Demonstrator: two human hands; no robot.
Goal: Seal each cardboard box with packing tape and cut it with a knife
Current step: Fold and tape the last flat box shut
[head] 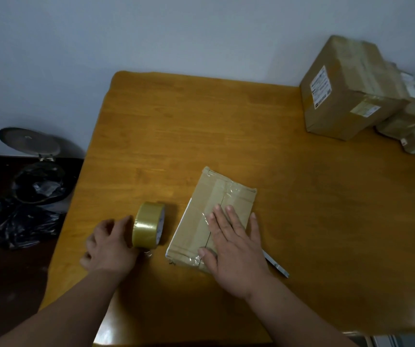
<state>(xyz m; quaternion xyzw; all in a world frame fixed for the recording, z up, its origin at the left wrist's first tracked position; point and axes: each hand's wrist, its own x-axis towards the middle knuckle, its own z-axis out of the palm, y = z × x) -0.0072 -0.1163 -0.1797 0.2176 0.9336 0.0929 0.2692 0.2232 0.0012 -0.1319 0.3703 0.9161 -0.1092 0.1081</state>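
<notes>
The right hand (235, 249) lies flat, fingers straight, on the taped cardboard box (214, 216) at lower centre. The left hand (110, 246), fingers loosely curled, touches the tape roll (148, 225) beside it without gripping it.

A plain pale wall (101, 33) is seen across the far side, evenly and dimly lit. The wooden bench (326, 209) is set against it. To the left, a dark floor (6, 296) is seen, with an open-lidded bin (36, 171) and black bags (21, 226).
</notes>
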